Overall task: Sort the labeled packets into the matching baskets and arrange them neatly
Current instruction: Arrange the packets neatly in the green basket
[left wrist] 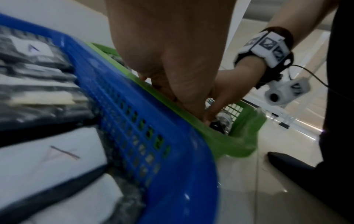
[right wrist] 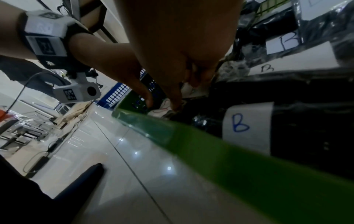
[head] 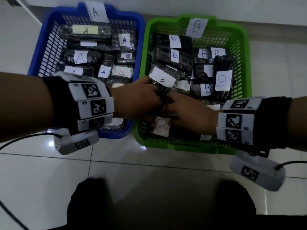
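A blue basket (head: 141,39) tagged A holds several dark packets with A labels. Beside it on the right, a green basket (head: 182,146) tagged B holds several B packets. Both hands reach into the green basket's near left corner. There my left hand (head: 149,103) and right hand (head: 172,112) meet on a dark packet with a red B label (head: 162,127). In the right wrist view, fingertips (right wrist: 175,104) of the right hand pinch that packet's label (right wrist: 160,109) just inside the green rim (right wrist: 229,159). From the left wrist view, my left hand's fingers (left wrist: 191,109) point down into the green basket (left wrist: 235,142); what they grip is hidden.
The baskets stand side by side on a white tiled floor, touching along their inner walls. My dark shoes (head: 89,205) (head: 235,205) are on the tiles in front. A black cable (head: 25,136) trails off to the left. Paper tags A (head: 96,11) and B (head: 196,27) stand on the far rims.
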Tool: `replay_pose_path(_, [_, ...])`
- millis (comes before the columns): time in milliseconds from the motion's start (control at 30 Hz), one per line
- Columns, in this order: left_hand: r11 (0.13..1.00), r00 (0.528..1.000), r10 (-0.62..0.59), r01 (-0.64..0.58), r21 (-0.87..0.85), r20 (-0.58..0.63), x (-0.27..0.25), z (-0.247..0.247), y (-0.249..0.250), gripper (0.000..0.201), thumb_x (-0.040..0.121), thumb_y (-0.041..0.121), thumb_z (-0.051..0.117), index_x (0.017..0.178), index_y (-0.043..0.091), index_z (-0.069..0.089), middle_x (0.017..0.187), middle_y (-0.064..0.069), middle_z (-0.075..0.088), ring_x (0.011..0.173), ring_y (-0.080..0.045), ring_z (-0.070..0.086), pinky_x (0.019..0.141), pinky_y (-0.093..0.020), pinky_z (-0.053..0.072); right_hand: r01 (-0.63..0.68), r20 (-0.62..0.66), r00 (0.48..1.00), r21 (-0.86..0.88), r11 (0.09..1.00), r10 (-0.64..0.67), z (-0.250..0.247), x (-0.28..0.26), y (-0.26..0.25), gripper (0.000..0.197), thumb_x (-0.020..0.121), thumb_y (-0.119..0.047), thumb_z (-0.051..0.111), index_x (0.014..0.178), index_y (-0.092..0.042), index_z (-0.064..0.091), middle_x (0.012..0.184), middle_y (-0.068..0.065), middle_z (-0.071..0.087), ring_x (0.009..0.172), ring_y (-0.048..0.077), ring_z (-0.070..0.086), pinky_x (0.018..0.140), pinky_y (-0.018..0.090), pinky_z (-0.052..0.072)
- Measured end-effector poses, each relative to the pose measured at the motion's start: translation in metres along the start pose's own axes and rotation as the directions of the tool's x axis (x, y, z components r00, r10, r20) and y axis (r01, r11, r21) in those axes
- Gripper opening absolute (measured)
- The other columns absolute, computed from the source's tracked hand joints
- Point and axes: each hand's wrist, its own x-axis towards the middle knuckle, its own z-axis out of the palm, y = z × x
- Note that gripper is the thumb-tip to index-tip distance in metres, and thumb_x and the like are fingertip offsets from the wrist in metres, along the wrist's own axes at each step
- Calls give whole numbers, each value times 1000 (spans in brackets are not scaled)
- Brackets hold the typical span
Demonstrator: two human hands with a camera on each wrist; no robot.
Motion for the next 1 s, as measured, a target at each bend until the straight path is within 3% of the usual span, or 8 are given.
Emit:
replay_pose_path(233, [994, 994, -90, 93, -59, 54, 11, 3, 20, 41, 84, 54, 53, 113, 25, 58, 111, 4, 61, 106, -17, 53, 94, -37, 24, 62, 66, 996, -108, 992, -55, -1, 3, 9, 42, 84, -23, 67, 123, -12, 58, 136, 7, 38, 111, 24, 52, 92, 37, 47])
replay_pose_path(400, [987, 988, -155, 156, -49, 11, 14, 6, 29, 27, 84, 44, 55, 98, 22, 63, 94, 2, 63, 94, -19, 52, 93, -38, 24, 96, 3, 995, -80, 992, -96, -12, 4, 18, 25, 83, -12, 64, 107, -7, 65, 117, 7, 55, 104, 21, 55, 79, 21, 38])
replay_pose_path(567, [988, 989, -148, 148, 30, -7, 17, 7, 29, 15, 88, 28, 50, 90, 22, 64, 89, 1, 65, 92, -22, 54, 101, -41, 20, 150, 8, 989, -157, 976, -150, -23, -1, 33, 22, 86, -18, 61, 107, -12, 67, 110, 5, 59, 106, 20, 53, 86, 26, 39])
replay_pose_path(667, [991, 992, -123, 124, 50, -23, 19, 5, 25, 13, 83, 19, 58, 73, 20, 66, 68, 1, 61, 72, -22, 58, 95, -38, 26, 210, 31, 978, -203, 956, -208, -23, -8, 37, 22, 84, -23, 65, 102, -11, 67, 106, 7, 59, 102, 22, 53, 87, 34, 45])
replay_pose_path(767, [987, 1000, -16, 20, 160, -21, 20, 6, 24, 28, 55, 17, 77, 43, 22, 53, 41, 5, 47, 43, -16, 46, 75, -29, 36, 333, 71, 942, -322, 886, -329, -23, -15, 37, 21, 76, -27, 73, 88, -12, 66, 93, 6, 59, 89, 23, 55, 73, 38, 49])
replay_pose_path(833, [987, 999, 31, -23, 161, -45, 22, 4, 21, 26, 62, 25, 77, 48, 23, 55, 46, 4, 52, 47, -17, 49, 72, -29, 37, 405, 95, 910, -403, 821, -403, -20, -17, 40, 22, 68, -26, 78, 79, -11, 66, 84, 7, 61, 80, 26, 58, 63, 36, 51])
replay_pose_path(900, [996, 994, -9, 19, 87, -111, 24, 0, 17, 18, 82, 42, 62, 78, 25, 61, 76, 3, 63, 73, -19, 57, 77, -32, 34, 437, 87, 892, -420, 795, -444, -15, -17, 43, 19, 68, -24, 78, 76, -11, 66, 82, 8, 61, 77, 27, 58, 60, 39, 53])
replay_pose_path(1000, [989, 948, -134, 147, 26, -288, 19, -21, 0, 40, 81, 44, 56, 107, 14, 55, 102, -8, 59, 95, -28, 54, 82, -39, 40, 355, -93, 901, -404, 843, -424, -20, -16, 44, 13, 80, -23, 59, 79, -10, 63, 83, 9, 60, 76, 27, 56, 63, 36, 49])
